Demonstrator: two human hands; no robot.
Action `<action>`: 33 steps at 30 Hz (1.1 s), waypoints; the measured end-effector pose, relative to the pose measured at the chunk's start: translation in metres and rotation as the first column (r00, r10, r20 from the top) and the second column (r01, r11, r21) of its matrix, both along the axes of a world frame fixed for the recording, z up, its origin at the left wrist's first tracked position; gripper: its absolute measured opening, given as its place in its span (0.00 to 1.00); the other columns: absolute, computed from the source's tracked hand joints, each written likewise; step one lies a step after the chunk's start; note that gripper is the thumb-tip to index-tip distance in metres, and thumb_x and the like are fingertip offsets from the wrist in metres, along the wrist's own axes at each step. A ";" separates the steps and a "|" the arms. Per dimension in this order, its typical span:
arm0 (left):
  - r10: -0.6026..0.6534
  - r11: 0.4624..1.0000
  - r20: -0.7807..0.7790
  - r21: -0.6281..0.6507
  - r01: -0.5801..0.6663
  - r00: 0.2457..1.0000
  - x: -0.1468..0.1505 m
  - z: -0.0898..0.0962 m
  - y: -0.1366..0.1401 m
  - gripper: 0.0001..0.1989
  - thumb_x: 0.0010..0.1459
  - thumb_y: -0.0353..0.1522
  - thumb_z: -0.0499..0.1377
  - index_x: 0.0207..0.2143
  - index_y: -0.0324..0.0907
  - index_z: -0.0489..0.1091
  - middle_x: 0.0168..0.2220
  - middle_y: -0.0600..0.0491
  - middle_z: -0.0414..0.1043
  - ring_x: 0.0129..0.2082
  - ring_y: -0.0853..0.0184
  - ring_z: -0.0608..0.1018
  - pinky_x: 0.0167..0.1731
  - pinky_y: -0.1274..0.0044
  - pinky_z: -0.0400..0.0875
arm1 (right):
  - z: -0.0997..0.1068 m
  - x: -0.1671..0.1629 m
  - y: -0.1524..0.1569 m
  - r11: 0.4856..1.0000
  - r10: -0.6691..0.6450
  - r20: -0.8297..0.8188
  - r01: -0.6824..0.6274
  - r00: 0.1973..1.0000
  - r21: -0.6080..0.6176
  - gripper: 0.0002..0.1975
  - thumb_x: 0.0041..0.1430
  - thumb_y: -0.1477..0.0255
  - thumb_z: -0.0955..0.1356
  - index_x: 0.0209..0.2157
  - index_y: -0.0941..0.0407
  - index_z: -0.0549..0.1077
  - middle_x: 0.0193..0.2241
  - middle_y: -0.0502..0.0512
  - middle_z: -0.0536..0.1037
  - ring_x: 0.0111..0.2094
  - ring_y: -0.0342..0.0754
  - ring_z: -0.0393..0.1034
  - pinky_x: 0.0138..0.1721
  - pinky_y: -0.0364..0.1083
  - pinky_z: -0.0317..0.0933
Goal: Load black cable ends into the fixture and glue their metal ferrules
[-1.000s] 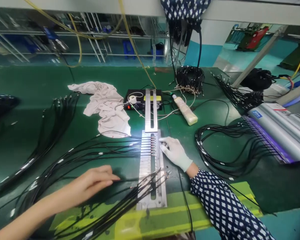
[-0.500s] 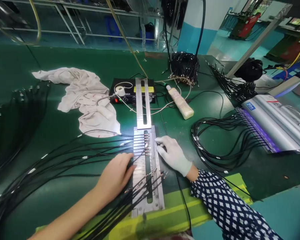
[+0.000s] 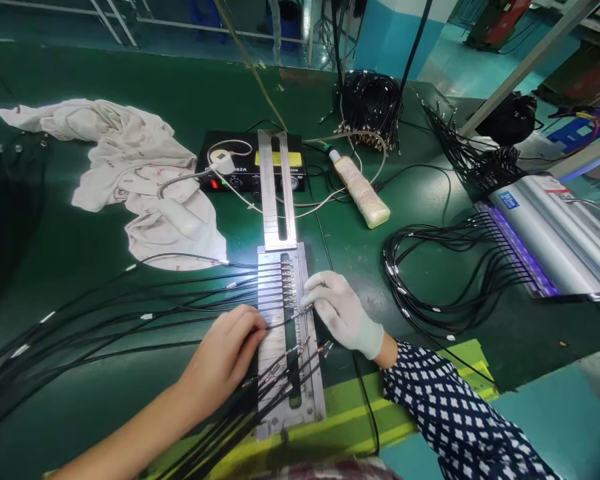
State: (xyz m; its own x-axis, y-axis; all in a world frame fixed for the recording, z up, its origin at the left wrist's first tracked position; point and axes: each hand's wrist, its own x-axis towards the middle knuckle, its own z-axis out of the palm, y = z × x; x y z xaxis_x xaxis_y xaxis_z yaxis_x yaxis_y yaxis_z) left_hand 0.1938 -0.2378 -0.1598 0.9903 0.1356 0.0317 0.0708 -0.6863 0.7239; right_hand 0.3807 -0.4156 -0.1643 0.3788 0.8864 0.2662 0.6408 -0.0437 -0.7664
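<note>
A long metal slotted fixture (image 3: 306, 393) lies on the green bench, with several black cables (image 3: 190, 288) laid side by side across its upper part, their stripped ends over the slot. My bare left hand (image 3: 230, 350) pinches one black cable at the fixture's left edge. At the right edge, my right hand (image 3: 343, 313), in a white glove, has its thumb and fingers closed on that cable's tip. Below the hands, a bunch of loose black cables (image 3: 260, 407) rests across the lower fixture with bare ends pointing up and right.
Behind the fixture stands a black control box (image 3: 230, 143) beside a crumpled white cloth (image 3: 135, 160). A wrapped bottle (image 3: 361, 190) lies to its right. Farther right are coiled black cables (image 3: 395, 280) and a silver case (image 3: 555, 233). Yellow-green tape (image 3: 350, 407) runs along the front edge.
My right hand has closed from beside the fixture onto the cable tip. My left hand still holds the cable, now lying lower across the fixture. The camera view has shifted.
</note>
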 end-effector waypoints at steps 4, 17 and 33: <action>0.022 0.998 -0.004 0.062 -0.022 1.000 0.008 -0.002 -0.011 0.06 0.66 0.34 0.50 0.43 0.43 0.62 0.38 0.51 0.67 0.38 0.63 0.69 0.39 0.70 0.63 | -0.001 -0.004 -0.002 1.000 0.025 -0.020 -0.025 0.999 0.015 0.16 0.68 0.69 0.56 0.37 0.53 0.73 0.38 0.54 0.72 0.42 0.51 0.67 0.47 0.53 0.57; -0.003 0.999 -0.075 0.036 0.005 0.997 0.035 0.005 -0.032 0.14 0.68 0.38 0.46 0.33 0.43 0.65 0.30 0.53 0.67 0.32 0.65 0.68 0.33 0.73 0.61 | -0.001 -0.015 -0.006 0.988 -0.157 -0.057 0.157 0.986 -0.004 0.02 0.59 0.74 0.68 0.33 0.53 0.73 0.26 0.46 0.74 0.29 0.45 0.68 0.37 0.45 0.60; 0.027 0.959 -0.002 0.283 -0.026 1.000 -0.038 0.011 -0.001 0.12 0.66 0.35 0.53 0.50 0.46 0.66 0.42 0.52 0.72 0.44 0.63 0.71 0.44 0.71 0.63 | 0.004 -0.016 -0.004 0.994 0.103 -0.108 -0.098 0.989 0.058 0.03 0.62 0.72 0.71 0.32 0.52 0.75 0.30 0.46 0.78 0.32 0.44 0.71 0.38 0.45 0.61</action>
State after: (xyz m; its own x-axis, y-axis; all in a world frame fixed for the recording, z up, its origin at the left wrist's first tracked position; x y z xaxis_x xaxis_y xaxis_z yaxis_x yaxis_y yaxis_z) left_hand 0.1559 -0.2390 -0.1489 0.9867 0.1481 0.0672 0.0951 -0.8607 0.5001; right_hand 0.3649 -0.4199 -0.1605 0.3182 0.9074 0.2747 0.5509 0.0588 -0.8325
